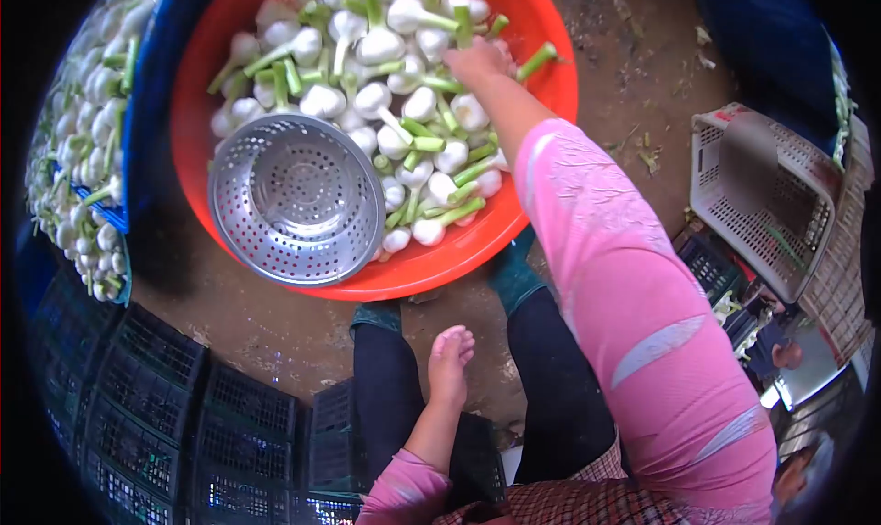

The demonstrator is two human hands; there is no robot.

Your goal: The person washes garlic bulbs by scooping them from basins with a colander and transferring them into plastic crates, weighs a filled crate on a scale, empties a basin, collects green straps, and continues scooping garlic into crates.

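Note:
A wide red basin (551, 94) holds many white garlic bulbs (381, 46) with green stems. My right hand (479, 61) reaches over its right side with curled fingers at the bulbs and a green stem; what the fingers hold is hidden. On the basin's lower left part rests a silver perforated colander (298, 197), tilted, with nothing in it. My left hand (450, 364) hangs above my lap, between my knees, with its fingers bent together and nothing visible in them.
Blue containers (138, 94) heaped with garlic stand at the left. Stacked dark crates (138, 406) fill the lower left. A white plastic crate (766, 195) lies at the right on the muddy floor. Parts of other people (798, 470) show at the lower right.

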